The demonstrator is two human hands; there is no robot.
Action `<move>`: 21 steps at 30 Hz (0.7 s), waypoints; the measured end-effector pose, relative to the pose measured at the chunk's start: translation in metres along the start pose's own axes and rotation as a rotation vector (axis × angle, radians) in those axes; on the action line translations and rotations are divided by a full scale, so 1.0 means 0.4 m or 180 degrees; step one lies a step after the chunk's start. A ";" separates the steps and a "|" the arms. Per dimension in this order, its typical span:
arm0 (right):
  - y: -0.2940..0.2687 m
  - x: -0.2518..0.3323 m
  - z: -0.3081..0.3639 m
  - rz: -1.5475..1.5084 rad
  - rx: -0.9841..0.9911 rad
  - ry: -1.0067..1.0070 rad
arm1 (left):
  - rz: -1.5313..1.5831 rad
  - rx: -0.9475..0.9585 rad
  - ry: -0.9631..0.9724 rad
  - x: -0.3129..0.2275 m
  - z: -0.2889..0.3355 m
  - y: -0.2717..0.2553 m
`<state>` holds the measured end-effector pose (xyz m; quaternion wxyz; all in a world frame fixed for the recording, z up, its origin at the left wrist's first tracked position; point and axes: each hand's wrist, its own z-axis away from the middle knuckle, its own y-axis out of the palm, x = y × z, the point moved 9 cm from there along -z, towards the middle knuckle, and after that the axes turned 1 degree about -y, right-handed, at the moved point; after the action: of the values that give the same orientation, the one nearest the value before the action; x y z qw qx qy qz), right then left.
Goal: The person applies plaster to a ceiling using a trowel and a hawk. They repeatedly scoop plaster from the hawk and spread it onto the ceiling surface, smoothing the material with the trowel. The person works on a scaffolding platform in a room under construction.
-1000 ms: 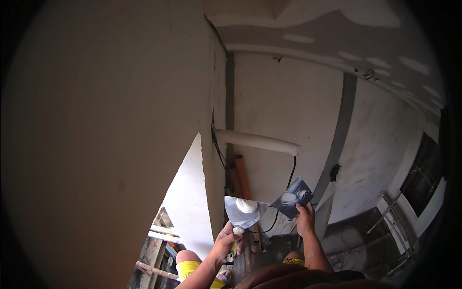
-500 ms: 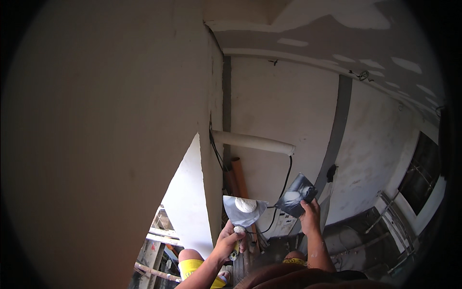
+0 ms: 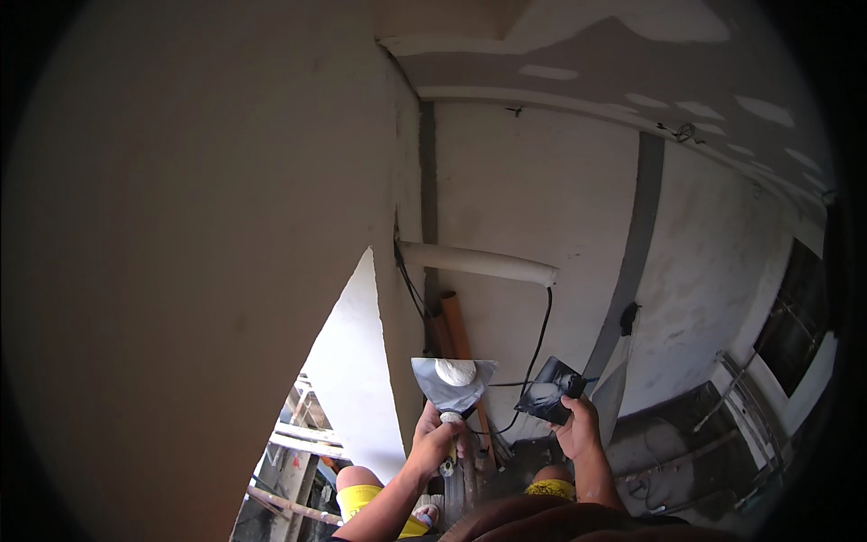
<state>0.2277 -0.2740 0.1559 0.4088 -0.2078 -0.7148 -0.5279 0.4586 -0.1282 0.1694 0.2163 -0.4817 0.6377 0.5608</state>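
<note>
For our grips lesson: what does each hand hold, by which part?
Left hand: a putty knife, by its handle. Right hand: a dark spreader, by its lower right edge.

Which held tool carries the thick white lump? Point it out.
The scraper in the left hand: a rounded white lump sits by its wide edge. The dark plate in the right hand bears only white smears.

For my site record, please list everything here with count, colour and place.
putty knife: 1, grey blade, lower centre
putty lump: 1, white, on blade
spreader: 1, black, right of knife
horizontal pipe: 1, pale, centre
cables: several, black, near pipe
leaning pipes: 2, orange, below it
walls: several, pale, left, centre, right
wall strips: 2, grey, centre
ceiling: 1, grey-white, top right
window: 1, dark, right
shorts: 1, yellow, bottom
left hand: 1, bare, on knife
right hand: 1, bare, on spreader
</note>
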 end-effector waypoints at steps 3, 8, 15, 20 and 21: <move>-0.035 0.002 -0.003 0.0027 -0.0029 -0.0241 | -0.0060 -0.0114 -0.0094 0.011 -0.013 -0.006; -0.019 0.024 0.010 -0.0128 0.0015 -0.0238 | -0.0219 -0.0141 -0.0013 0.015 -0.035 -0.012; 0.106 0.067 0.077 -0.0151 0.0266 -0.0150 | -0.0277 -0.0233 0.0094 0.011 -0.047 -0.008; 0.093 0.029 0.070 -0.0301 0.0335 0.0127 | -0.0309 -0.0280 0.0239 -0.014 -0.051 0.017; 0.100 0.030 0.078 -0.0288 0.0357 0.0122 | -0.0346 -0.0273 0.0256 -0.015 -0.051 0.015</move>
<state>0.2386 -0.2326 0.1855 0.4092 -0.1420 -0.7440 -0.5088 0.4614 -0.1452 0.1829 0.1997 -0.5466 0.5942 0.5553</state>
